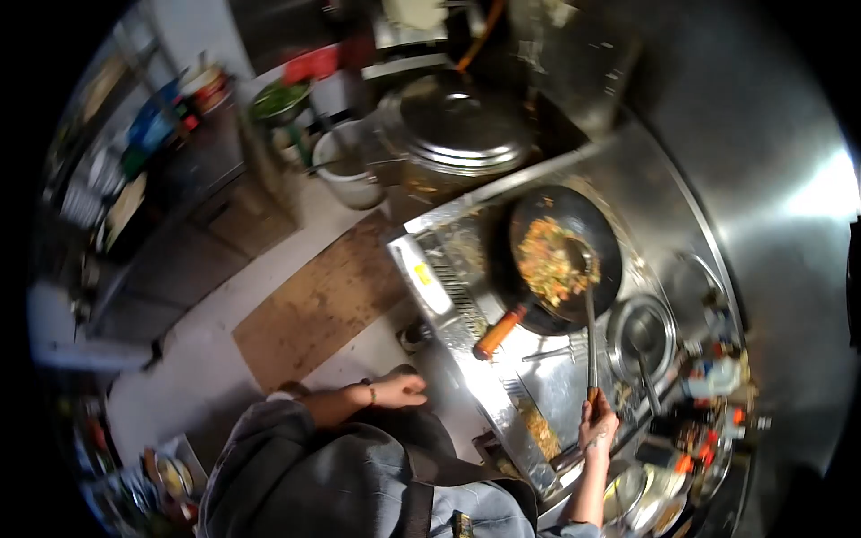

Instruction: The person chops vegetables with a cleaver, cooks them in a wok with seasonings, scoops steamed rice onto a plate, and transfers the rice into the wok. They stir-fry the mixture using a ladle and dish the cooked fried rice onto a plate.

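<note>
My right hand (pixel 598 425) is wrapped round the handle of a long metal ladle (pixel 591 345). The ladle's bowl rests among chopped, orange-and-yellow food (pixel 549 260) in a dark wok (pixel 606 235). The wok sits on the metal stove, its orange-brown wooden handle (pixel 500 333) pointing toward my body, and no hand is on it. Low in front of my body hangs my left hand (pixel 399 391), away from the stove's edge. Its fingers are loosely curled in, with nothing visible in them. A band circles that wrist.
Beyond the wok stands a large lidded pot (pixel 462 121), with a white bucket (pixel 348 170) to its left. A metal strainer bowl (pixel 642 336) lies right of the ladle. Seasoning bottles (pixel 708 448) crowd the right side. A brown mat (pixel 318 300) covers part of the floor.
</note>
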Demonstrator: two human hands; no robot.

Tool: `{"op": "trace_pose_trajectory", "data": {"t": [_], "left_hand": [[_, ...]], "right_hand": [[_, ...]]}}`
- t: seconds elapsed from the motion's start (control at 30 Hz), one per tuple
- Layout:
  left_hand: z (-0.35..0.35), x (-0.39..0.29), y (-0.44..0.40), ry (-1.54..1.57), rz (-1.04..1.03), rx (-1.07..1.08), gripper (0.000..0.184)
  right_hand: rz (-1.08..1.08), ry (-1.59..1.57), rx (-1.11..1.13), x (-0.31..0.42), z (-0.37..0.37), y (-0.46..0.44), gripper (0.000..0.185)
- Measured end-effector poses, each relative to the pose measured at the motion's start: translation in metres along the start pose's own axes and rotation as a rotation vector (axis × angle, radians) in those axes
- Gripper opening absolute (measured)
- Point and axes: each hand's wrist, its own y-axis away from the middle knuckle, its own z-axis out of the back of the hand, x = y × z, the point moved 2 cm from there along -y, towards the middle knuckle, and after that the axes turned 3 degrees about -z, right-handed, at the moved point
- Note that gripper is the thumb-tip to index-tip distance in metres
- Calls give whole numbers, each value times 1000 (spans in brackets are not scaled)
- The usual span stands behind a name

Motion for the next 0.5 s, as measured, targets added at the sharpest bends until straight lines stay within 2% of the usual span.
{"op": "trace_pose_trajectory", "data": {"t": [0.03,0.07,0.1,0.17,0.23,0.3,0.33,0.4,0.43,0.5], "left_hand": [[11,7,23,-114,292,220,55],[15,16,58,-168,378,162,56],[14,59,84,-231,397,300,55],[10,168,164,-469,-129,238,53],[16,213,220,-127,-85,-50,51],[27,233,262,-104,500,-22,48],[34,246,279,-76,655,-29,46],[52,269,305,-22,741,-92,43],[64,279,318,-12,756,-122,42],[98,305,343,-30,743,-219,39]], "right_hand": [[18,118,20,27,-10,-3,35],[30,233,27,50,-20,-5,36],[124,193,13,39,-32,-3,37],[133,298,11,32,-30,8,40],[154,245,2,19,-23,16,41],[76,292,-25,18,-28,9,40],[37,327,-46,34,-35,4,39],[-65,317,15,74,-61,-3,41],[-30,172,50,45,-78,-14,44],[25,-1,92,1,-101,-30,36]]}}
